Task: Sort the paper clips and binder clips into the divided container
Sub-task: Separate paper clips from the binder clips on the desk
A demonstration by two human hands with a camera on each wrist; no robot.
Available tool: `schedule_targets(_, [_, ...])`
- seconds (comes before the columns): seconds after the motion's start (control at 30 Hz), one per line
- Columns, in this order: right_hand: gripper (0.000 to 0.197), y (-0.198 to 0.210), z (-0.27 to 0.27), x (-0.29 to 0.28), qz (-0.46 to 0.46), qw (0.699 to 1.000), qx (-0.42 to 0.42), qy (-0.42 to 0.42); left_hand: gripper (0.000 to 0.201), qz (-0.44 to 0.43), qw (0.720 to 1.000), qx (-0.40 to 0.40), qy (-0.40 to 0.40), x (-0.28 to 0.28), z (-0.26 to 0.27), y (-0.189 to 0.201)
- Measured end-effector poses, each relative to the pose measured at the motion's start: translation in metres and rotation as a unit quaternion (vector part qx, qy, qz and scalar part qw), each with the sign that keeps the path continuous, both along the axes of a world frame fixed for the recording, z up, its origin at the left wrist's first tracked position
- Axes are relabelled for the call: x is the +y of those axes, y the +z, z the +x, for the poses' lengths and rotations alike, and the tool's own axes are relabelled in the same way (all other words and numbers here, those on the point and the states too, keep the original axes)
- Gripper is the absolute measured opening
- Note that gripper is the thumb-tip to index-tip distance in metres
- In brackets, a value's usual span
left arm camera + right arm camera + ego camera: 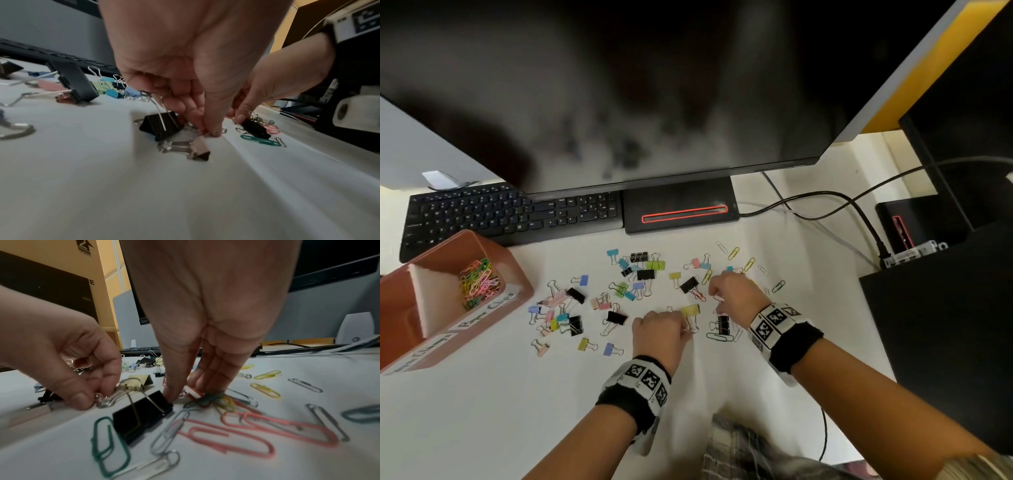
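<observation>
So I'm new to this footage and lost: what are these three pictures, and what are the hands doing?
A person wears three cameras. One is on the head and looks down at the desk; one sits on each wrist and looks along the fingers. Coloured binder clips and paper clips lie scattered on the desk. A brown divided box on the left already holds paper clips. The left hand pinches something small and silvery by a yellow binder clip. The right hand gathers a bunch of paper clips under its fingertips.
</observation>
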State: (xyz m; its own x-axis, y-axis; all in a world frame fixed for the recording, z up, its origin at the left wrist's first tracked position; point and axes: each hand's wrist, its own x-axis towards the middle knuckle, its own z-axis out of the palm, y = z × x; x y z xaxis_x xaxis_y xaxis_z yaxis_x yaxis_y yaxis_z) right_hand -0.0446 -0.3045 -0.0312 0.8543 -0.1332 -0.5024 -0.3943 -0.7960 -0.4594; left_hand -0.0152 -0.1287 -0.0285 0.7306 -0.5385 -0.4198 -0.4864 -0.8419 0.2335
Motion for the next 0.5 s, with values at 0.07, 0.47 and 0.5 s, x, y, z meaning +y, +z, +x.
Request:
schedule_targets(0.07, [0.027,0.0,0.0,-0.005,0.015,1.0,0.014,-0.008,0.012,0.004,1.0,0.0,0.002,-0.002,0.0,-0.001])
schedule_targets(0.47, [0.028,0.004,-0.023,-0.018,0.036,0.998,-0.039,0.029,0.016,-0.054,0.998,-0.009,-0.021,0.014,0.009,-0.005])
schedule_targets(0.5, [0.03,0.003,-0.024,-0.016,0.032,0.998,-0.039,0.035,0.014,-0.06,0.998,-0.008,-0.016,0.015,0.01,-0.005])
